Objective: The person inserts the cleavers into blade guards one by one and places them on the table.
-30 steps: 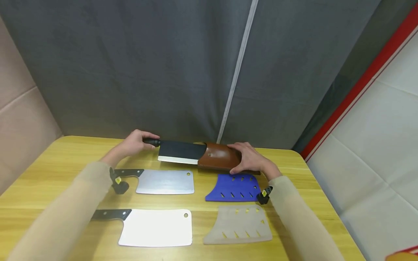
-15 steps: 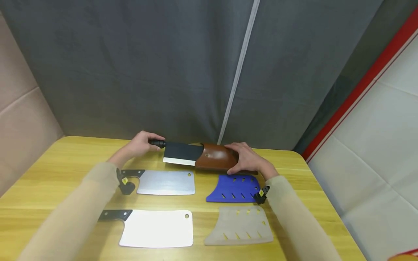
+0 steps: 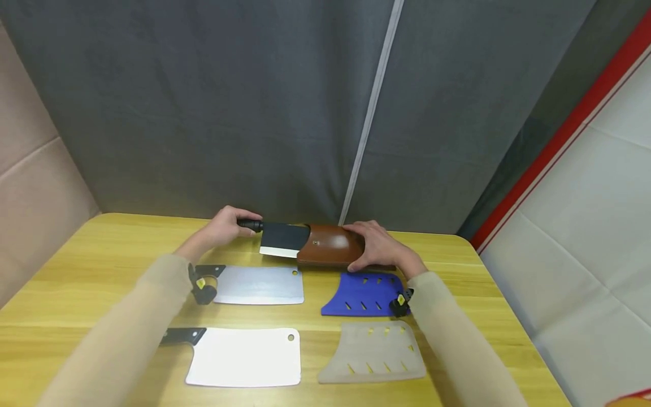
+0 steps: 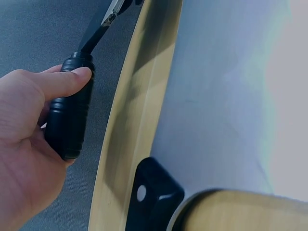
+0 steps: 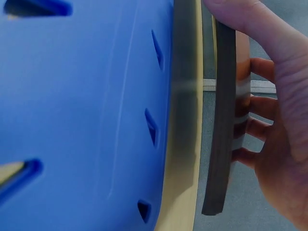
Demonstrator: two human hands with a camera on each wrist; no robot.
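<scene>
Both hands [image 3: 378,244] on half-sheathed cleaver [image 3: 283,240].

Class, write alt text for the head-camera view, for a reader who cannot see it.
A left hand grips a black cleaver by the handle, its blade partly inside a brown sheath held by the right hand. Nearer on the yellow table lie two steel cleavers and a blue and a beige blade cover.
</scene>
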